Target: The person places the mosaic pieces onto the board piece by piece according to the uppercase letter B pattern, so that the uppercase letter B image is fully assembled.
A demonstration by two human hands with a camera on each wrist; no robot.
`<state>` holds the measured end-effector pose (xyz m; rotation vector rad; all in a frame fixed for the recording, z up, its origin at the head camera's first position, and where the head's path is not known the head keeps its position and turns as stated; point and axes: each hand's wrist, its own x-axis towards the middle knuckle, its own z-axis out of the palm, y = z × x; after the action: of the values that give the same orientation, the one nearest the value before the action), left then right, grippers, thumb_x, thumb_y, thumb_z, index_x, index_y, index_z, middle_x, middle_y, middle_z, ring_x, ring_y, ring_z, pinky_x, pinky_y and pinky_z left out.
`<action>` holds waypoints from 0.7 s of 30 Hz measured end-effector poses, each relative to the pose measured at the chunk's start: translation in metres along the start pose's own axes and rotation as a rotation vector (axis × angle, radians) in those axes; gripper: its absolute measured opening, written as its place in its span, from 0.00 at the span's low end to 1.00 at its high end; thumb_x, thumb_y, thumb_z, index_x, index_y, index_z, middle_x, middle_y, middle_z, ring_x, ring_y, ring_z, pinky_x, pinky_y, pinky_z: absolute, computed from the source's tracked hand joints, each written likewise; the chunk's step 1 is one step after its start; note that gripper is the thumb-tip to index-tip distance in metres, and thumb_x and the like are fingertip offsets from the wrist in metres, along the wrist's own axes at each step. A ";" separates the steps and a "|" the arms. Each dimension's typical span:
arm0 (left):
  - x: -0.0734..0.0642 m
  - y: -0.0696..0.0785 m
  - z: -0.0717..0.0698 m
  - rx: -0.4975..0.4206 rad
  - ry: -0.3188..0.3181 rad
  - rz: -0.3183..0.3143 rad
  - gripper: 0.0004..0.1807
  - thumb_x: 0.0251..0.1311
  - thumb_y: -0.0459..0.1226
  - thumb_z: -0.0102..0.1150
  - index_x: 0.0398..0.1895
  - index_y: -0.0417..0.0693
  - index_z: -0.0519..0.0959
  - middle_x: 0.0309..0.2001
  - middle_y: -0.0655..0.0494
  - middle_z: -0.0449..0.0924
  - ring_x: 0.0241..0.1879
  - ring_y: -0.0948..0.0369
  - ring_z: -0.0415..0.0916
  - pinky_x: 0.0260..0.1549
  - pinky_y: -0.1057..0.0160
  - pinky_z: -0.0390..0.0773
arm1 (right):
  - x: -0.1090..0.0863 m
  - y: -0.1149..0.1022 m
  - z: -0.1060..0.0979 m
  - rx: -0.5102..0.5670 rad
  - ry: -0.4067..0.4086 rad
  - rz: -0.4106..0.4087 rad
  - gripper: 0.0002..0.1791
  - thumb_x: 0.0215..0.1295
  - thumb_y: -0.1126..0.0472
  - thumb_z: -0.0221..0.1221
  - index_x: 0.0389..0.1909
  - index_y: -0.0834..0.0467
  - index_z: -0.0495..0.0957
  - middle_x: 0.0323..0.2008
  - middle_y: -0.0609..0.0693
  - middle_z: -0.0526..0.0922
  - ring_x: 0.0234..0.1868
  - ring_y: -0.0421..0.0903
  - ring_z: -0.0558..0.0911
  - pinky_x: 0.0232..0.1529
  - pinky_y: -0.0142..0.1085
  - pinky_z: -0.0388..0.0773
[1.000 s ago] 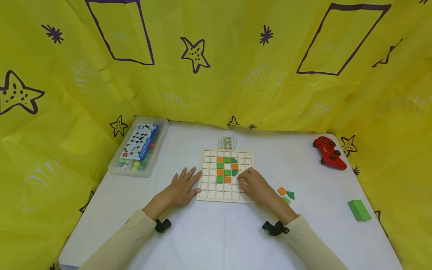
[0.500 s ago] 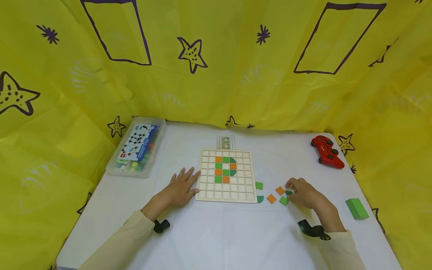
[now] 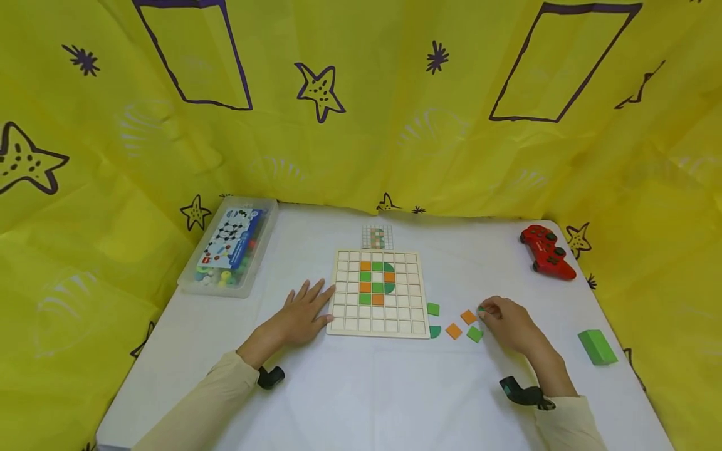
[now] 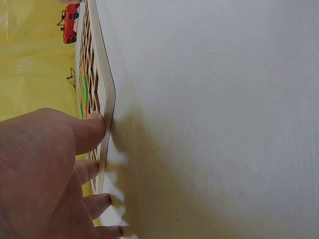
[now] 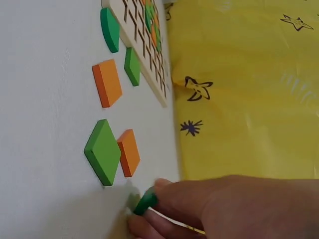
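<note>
A pale wooden grid board (image 3: 404, 313) carries orange, green and dark green tiles in a P shape. My left hand (image 3: 307, 315) lies spread at its left edge; in the left wrist view the thumb (image 4: 92, 130) touches the board's rim. Right of the board, my right hand (image 3: 510, 322) pinches a dark green quarter-round tile (image 5: 146, 201) between thumb and fingers. Near it lie an orange square tile (image 3: 469, 317), another orange tile (image 3: 454, 331) and a light green tile (image 3: 475, 334). Beside the board's right edge are a green square (image 3: 433, 309) and a dark green quarter-round (image 3: 435, 331).
Behind the board lies a small printed pattern card (image 3: 366, 238). A clear plastic box (image 3: 265, 244) of colourful pieces stands at the back left. On the right are a red game controller (image 3: 548, 254) and a green block (image 3: 598, 347). A yellow curtain (image 3: 372, 163) surrounds the white table.
My right hand has moved from the board rightward to the loose tiles and now pinches the dark green quarter-round tile. The left hand stays at the board's edge.
</note>
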<state>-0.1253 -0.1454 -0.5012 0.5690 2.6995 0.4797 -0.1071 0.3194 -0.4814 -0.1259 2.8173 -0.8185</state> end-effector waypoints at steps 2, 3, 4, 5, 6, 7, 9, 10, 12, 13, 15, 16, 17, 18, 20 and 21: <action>0.000 0.000 -0.001 0.001 0.002 0.001 0.37 0.82 0.52 0.46 0.87 0.53 0.51 0.86 0.43 0.43 0.84 0.35 0.36 0.77 0.28 0.43 | 0.001 0.003 -0.003 -0.005 0.021 0.045 0.15 0.80 0.61 0.55 0.53 0.70 0.80 0.47 0.66 0.85 0.49 0.63 0.82 0.51 0.59 0.80; 0.000 0.000 -0.001 0.002 0.002 0.002 0.37 0.82 0.52 0.46 0.87 0.52 0.51 0.86 0.43 0.43 0.84 0.35 0.36 0.77 0.28 0.43 | 0.001 0.004 -0.004 -0.013 0.026 0.069 0.16 0.81 0.60 0.54 0.53 0.70 0.80 0.47 0.67 0.85 0.50 0.65 0.82 0.52 0.60 0.79; 0.000 0.000 -0.001 0.001 0.001 0.003 0.37 0.82 0.52 0.46 0.87 0.53 0.51 0.86 0.43 0.43 0.84 0.35 0.36 0.77 0.28 0.43 | 0.001 0.005 -0.005 -0.020 0.030 0.092 0.17 0.81 0.59 0.53 0.52 0.70 0.80 0.48 0.68 0.85 0.51 0.66 0.82 0.52 0.61 0.79; 0.000 0.000 -0.001 0.000 0.000 0.004 0.37 0.82 0.52 0.46 0.87 0.53 0.51 0.86 0.43 0.42 0.84 0.35 0.35 0.77 0.28 0.42 | 0.001 0.006 -0.006 -0.026 0.032 0.109 0.18 0.82 0.59 0.52 0.52 0.71 0.80 0.48 0.69 0.84 0.51 0.67 0.82 0.52 0.62 0.78; 0.000 0.000 -0.001 -0.001 -0.002 0.005 0.37 0.82 0.52 0.46 0.87 0.53 0.51 0.86 0.43 0.42 0.84 0.35 0.35 0.77 0.28 0.42 | 0.002 0.007 -0.007 -0.029 0.028 0.127 0.18 0.82 0.59 0.51 0.53 0.72 0.79 0.48 0.69 0.84 0.50 0.67 0.81 0.51 0.62 0.78; 0.000 0.000 0.000 -0.003 -0.002 0.005 0.37 0.82 0.52 0.46 0.87 0.53 0.51 0.86 0.43 0.42 0.84 0.35 0.35 0.77 0.27 0.42 | 0.002 0.009 -0.008 -0.032 0.026 0.140 0.18 0.82 0.59 0.50 0.53 0.72 0.79 0.47 0.69 0.84 0.50 0.66 0.81 0.51 0.61 0.78; 0.000 0.000 0.000 -0.005 -0.005 0.007 0.37 0.82 0.52 0.47 0.87 0.53 0.51 0.86 0.43 0.42 0.84 0.35 0.35 0.77 0.27 0.42 | 0.002 0.011 -0.008 -0.039 0.028 0.143 0.18 0.81 0.60 0.50 0.53 0.72 0.78 0.47 0.70 0.82 0.49 0.66 0.81 0.50 0.61 0.78; 0.000 0.000 0.000 -0.006 -0.006 0.008 0.37 0.82 0.52 0.47 0.87 0.53 0.51 0.86 0.43 0.42 0.84 0.35 0.35 0.77 0.27 0.42 | 0.002 0.012 -0.007 -0.036 0.025 0.141 0.18 0.80 0.61 0.51 0.54 0.73 0.77 0.47 0.70 0.81 0.49 0.66 0.80 0.51 0.61 0.78; 0.000 0.000 0.000 -0.009 -0.005 0.008 0.37 0.82 0.52 0.47 0.87 0.53 0.51 0.86 0.43 0.42 0.84 0.35 0.35 0.77 0.27 0.42 | 0.002 0.013 -0.006 -0.018 0.010 0.133 0.18 0.78 0.62 0.54 0.57 0.73 0.74 0.50 0.71 0.79 0.50 0.66 0.80 0.52 0.61 0.78; 0.000 0.000 0.000 -0.009 -0.005 0.009 0.37 0.82 0.52 0.47 0.87 0.53 0.51 0.86 0.42 0.42 0.84 0.35 0.35 0.77 0.27 0.42 | 0.002 0.013 -0.004 -0.010 0.004 0.120 0.18 0.76 0.63 0.56 0.58 0.73 0.74 0.50 0.71 0.78 0.50 0.66 0.79 0.52 0.61 0.78; 0.000 -0.001 0.000 -0.010 -0.004 0.009 0.37 0.82 0.52 0.47 0.87 0.53 0.51 0.86 0.42 0.42 0.84 0.35 0.35 0.77 0.28 0.42 | 0.003 0.012 -0.002 0.007 -0.014 0.097 0.20 0.74 0.65 0.59 0.59 0.74 0.72 0.51 0.71 0.76 0.51 0.65 0.79 0.53 0.59 0.77; 0.000 -0.001 0.001 -0.010 -0.003 0.008 0.37 0.82 0.52 0.47 0.87 0.53 0.51 0.86 0.42 0.42 0.84 0.35 0.35 0.77 0.28 0.42 | 0.003 0.011 -0.001 0.016 -0.024 0.090 0.20 0.74 0.65 0.60 0.59 0.74 0.72 0.51 0.70 0.75 0.50 0.63 0.78 0.53 0.58 0.78; 0.000 -0.001 0.001 -0.009 -0.002 0.008 0.37 0.82 0.52 0.46 0.87 0.53 0.51 0.86 0.43 0.42 0.84 0.35 0.35 0.77 0.28 0.42 | 0.003 0.010 0.000 0.018 -0.027 0.077 0.19 0.73 0.67 0.60 0.58 0.74 0.72 0.50 0.69 0.75 0.49 0.61 0.78 0.52 0.56 0.78; 0.000 -0.001 0.001 -0.008 0.000 0.007 0.37 0.82 0.52 0.46 0.87 0.53 0.51 0.86 0.43 0.42 0.84 0.35 0.35 0.77 0.28 0.42 | 0.003 0.008 0.001 0.021 -0.023 0.062 0.18 0.73 0.68 0.60 0.57 0.74 0.72 0.48 0.67 0.75 0.48 0.60 0.78 0.51 0.55 0.77; -0.001 -0.001 0.000 -0.010 0.002 0.008 0.37 0.82 0.52 0.46 0.87 0.53 0.51 0.86 0.43 0.42 0.84 0.36 0.35 0.77 0.28 0.42 | 0.003 0.005 0.003 0.020 -0.012 0.043 0.15 0.73 0.69 0.60 0.55 0.73 0.73 0.46 0.65 0.74 0.46 0.58 0.77 0.50 0.53 0.77; -0.001 -0.001 0.000 -0.012 0.002 0.008 0.37 0.82 0.52 0.47 0.87 0.53 0.51 0.86 0.43 0.42 0.84 0.36 0.35 0.77 0.28 0.42 | 0.004 0.004 0.003 0.019 -0.005 0.037 0.14 0.73 0.69 0.59 0.54 0.73 0.73 0.45 0.65 0.74 0.46 0.57 0.77 0.49 0.52 0.77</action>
<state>-0.1248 -0.1465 -0.5015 0.5765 2.6960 0.4980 -0.1100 0.3210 -0.4869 -0.0721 2.7975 -0.8360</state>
